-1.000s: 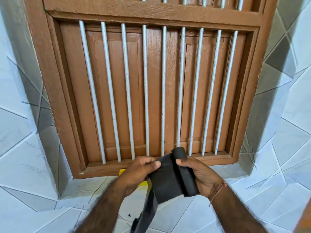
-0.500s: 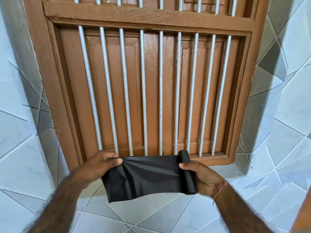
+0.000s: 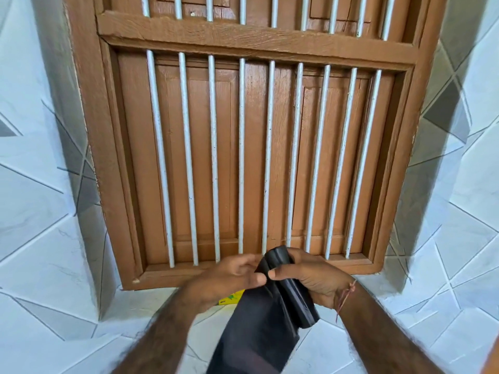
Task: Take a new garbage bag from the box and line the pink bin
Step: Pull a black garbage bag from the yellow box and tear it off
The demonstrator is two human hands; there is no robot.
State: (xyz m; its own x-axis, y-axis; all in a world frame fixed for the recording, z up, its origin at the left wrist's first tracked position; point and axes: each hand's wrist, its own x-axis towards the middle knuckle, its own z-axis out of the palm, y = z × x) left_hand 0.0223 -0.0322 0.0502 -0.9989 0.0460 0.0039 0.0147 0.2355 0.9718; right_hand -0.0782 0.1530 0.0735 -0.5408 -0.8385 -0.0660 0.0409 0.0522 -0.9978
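A black roll of garbage bags (image 3: 293,290) lies in my right hand (image 3: 310,279), which grips it just below the window sill. A loose black garbage bag (image 3: 256,336) hangs down from the roll toward the bottom edge of the view. My left hand (image 3: 229,276) pinches the top edge of that loose bag right beside the roll, thumb against my right thumb. A small corner of the yellow box (image 3: 234,297) shows behind my left wrist on the tiled ledge. The pink bin is out of view.
A brown wooden window (image 3: 256,157) with white vertical bars fills the wall ahead, shutters shut. White and grey tiled walls (image 3: 40,211) flank it on both sides. A tiled ledge (image 3: 364,333) runs below the sill.
Half a second ago my hands held the bag stretched wide apart. Now my left hand has come back to the roll and the unrolled bag hangs straight down.
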